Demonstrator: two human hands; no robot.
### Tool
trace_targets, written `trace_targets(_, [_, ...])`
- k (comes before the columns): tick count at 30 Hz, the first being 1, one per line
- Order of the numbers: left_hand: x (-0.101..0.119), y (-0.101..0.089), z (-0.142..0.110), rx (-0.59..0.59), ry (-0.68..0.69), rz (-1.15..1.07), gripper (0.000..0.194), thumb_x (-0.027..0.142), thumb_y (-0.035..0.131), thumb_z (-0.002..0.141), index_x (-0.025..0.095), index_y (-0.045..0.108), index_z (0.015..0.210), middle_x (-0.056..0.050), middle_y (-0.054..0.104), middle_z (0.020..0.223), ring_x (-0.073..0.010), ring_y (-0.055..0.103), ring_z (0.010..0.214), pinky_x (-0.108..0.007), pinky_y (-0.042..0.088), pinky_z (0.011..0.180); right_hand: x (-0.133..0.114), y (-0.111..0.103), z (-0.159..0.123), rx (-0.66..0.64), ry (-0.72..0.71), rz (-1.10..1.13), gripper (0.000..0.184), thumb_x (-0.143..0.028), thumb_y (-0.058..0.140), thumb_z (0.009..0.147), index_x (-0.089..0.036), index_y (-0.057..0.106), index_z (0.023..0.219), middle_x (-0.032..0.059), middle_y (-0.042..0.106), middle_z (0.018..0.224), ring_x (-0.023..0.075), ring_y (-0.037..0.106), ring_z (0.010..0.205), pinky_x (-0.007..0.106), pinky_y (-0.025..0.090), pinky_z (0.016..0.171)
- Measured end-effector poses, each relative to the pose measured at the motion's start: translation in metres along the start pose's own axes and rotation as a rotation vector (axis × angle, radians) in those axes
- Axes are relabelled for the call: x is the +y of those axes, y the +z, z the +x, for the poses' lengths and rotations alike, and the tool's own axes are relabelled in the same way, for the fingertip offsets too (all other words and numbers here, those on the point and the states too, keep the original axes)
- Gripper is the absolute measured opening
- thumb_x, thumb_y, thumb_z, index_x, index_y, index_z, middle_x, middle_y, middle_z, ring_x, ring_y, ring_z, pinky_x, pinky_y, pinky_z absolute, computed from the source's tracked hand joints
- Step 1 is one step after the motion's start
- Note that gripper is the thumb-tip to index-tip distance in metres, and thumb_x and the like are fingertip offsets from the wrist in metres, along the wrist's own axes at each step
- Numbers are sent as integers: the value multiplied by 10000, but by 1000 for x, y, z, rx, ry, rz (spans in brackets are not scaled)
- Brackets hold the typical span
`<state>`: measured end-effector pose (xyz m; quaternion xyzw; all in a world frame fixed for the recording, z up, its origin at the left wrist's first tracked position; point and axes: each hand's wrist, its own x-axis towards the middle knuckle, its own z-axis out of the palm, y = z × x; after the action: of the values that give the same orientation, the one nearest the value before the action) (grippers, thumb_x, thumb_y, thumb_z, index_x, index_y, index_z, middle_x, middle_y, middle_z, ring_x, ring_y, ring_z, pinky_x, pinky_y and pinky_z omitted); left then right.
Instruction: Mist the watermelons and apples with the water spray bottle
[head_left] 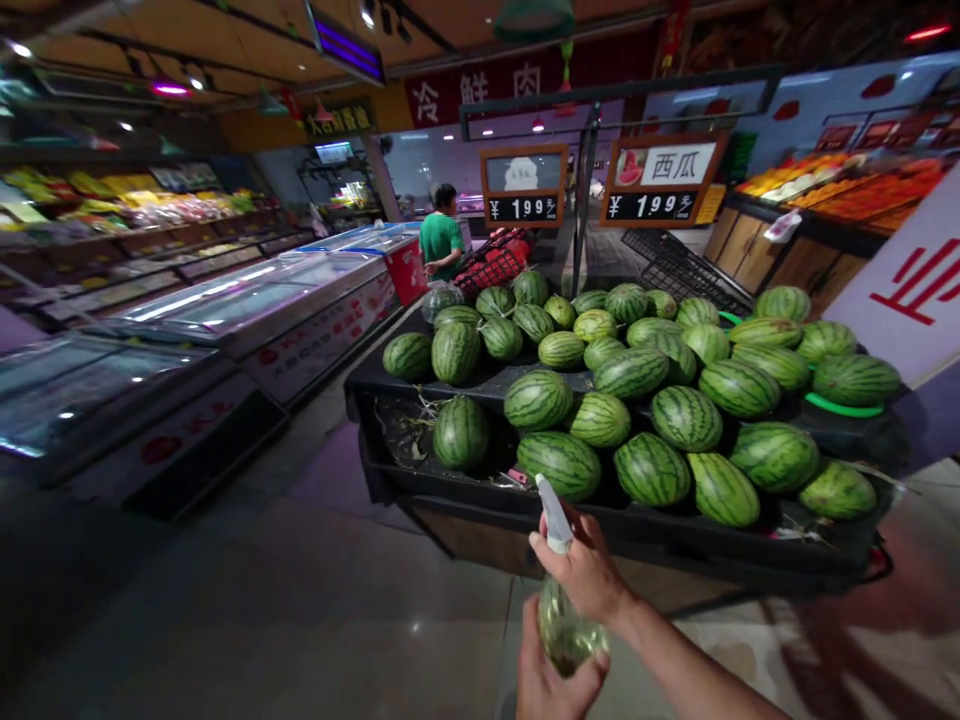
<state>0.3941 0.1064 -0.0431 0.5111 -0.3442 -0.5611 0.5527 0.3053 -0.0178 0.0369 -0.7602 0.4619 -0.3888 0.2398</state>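
Note:
A clear spray bottle [568, 628] with a white trigger head is held up in front of me, its nozzle pointing towards the melon stand. Some pale yellowish liquid shows inside. My left hand [550, 690] wraps round the lower part of the bottle. Higher up, my right hand [589, 572] grips it at the neck, just under the white head. Just beyond the nozzle lies a striped watermelon [559, 465] on the front tier of the black-covered stand [450, 490]. A small pink object [517, 477] rests beside that melon.
Many watermelons [634, 372] fill both tiers of the stand. Above them hang two price signs [523, 187] on a dark post [582, 200]. Long freezer cases [247, 300] line the left. A person in a green top [441, 240] stands further back. Fruit bins [840, 205] are at right.

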Motion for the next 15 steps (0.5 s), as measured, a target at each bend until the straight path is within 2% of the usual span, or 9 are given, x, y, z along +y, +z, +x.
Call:
trace_targets(4, [22, -52, 15, -75, 19, 68, 737, 502, 943, 786, 204, 574, 1350, -129, 813, 1210, -286, 747, 1092, -373, 605, 965, -22, 26, 26, 17, 39, 69, 126, -315, 586, 1041, -268, 697, 1003, 44, 773, 1019, 245, 751, 1034, 361, 579, 1033])
trace_targets(7, [28, -74, 30, -105, 62, 93, 727, 487, 924, 789, 210, 563, 1356, -135, 809, 1238, -293, 748, 1093, -383, 612, 972, -21, 40, 38, 3, 112, 114, 184, -392, 590, 1058, -271, 691, 963, 36, 781, 989, 267, 757, 1099, 395, 553, 1120])
trace_targets(11, [36, -79, 53, -179, 89, 154, 711, 451, 913, 748, 211, 559, 1316, -106, 806, 1140, -264, 738, 989, -354, 605, 880, -7, 43, 43, 58, 208, 46, 271, -492, 609, 1025, -274, 740, 930, 42, 787, 925, 304, 745, 1031, 434, 570, 1067])
trace_targets(15, [55, -68, 75, -229, 62, 132, 814, 540, 976, 642, 233, 599, 1294, -100, 819, 1146, -295, 759, 1006, -370, 617, 890, -1, 29, 54, 146, 310, 122, 335, -562, 628, 1007, -262, 768, 961, 49, 788, 931, 294, 748, 982, 397, 579, 970])
